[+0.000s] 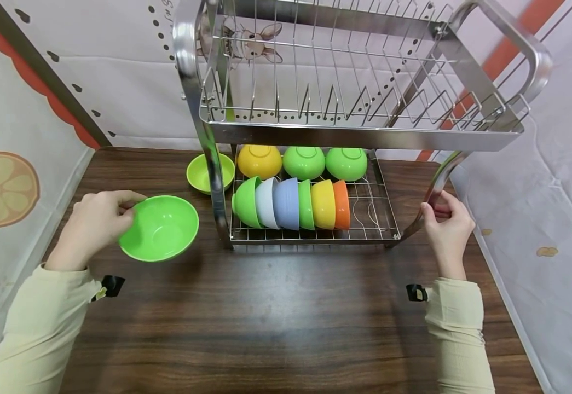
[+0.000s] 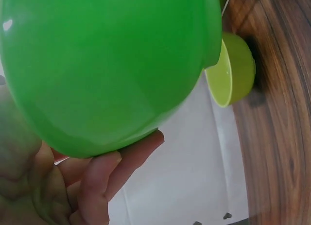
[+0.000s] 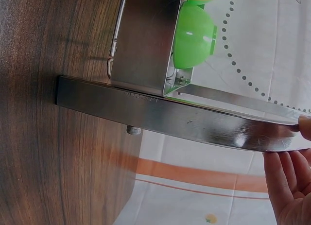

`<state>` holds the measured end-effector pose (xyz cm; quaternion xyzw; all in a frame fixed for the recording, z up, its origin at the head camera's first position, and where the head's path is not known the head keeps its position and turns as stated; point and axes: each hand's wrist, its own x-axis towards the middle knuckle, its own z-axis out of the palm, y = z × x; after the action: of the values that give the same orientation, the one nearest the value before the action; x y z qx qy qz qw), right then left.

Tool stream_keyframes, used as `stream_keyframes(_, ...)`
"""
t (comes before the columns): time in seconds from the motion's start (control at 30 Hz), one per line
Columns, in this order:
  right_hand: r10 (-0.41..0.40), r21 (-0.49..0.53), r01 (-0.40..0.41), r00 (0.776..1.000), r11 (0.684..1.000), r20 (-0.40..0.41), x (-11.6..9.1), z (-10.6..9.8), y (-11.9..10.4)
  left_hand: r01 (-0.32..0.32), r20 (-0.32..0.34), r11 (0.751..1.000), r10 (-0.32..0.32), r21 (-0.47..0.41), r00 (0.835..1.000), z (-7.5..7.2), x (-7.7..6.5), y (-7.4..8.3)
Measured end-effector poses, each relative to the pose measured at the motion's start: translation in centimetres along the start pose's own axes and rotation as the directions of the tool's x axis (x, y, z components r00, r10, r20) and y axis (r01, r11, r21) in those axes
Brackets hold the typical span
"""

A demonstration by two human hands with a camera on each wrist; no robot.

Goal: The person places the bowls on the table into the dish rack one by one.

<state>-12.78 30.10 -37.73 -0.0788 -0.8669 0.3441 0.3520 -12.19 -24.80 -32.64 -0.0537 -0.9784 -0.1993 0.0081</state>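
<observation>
My left hand (image 1: 97,223) pinches the rim of a green bowl (image 1: 160,229), held up with its hollow facing upward, left of the metal dish rack (image 1: 364,137). The left wrist view shows that bowl's outer side (image 2: 107,74), with fingers (image 2: 138,159) at its rim. On the far side, my right hand (image 1: 449,227) grips the rack's right front leg; the right wrist view shows the thumb and fingers (image 3: 279,181) on either side of this metal leg (image 3: 194,123). A yellow-green bowl (image 1: 198,174) stands on the table beside the rack's left leg.
On the lower shelf, a row of nested bowls (image 1: 286,203) lies on its side. Behind it, a yellow bowl (image 1: 259,162) and two green bowls (image 1: 304,163) sit upside down. The upper shelf has wire dividers (image 1: 332,104). Dark wooden table (image 1: 276,317) extends in front.
</observation>
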Motion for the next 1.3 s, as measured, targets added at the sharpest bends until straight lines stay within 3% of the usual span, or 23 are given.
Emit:
stream_keyframes(0.33,0.008,-0.005,-0.008,1.000,1.000,0.002,0.0,0.0,0.0,-0.071,0.064,0.996,0.074,-0.054,0.995,0.6,-1.2,2.1)
stream_keyframes(0.63,0.001,-0.001,-0.001,1.000,1.000,0.000,0.0,0.0,0.0,-0.149,0.166,0.979,0.172,-0.141,0.971,2.7,-1.7,5.0)
stream_keyframes(1.07,-0.001,-0.002,0.001,1.000,1.000,-0.002,0.0,0.0,0.0,-0.229,0.214,0.934,0.291,-0.273,0.933,6.1,-1.7,8.3)
stream_keyframes(1.3,-0.005,-0.004,0.005,1.000,1.000,-0.004,-0.1,0.0,0.0,-0.271,0.199,0.921,0.331,-0.279,0.922,7.4,-1.3,9.5)
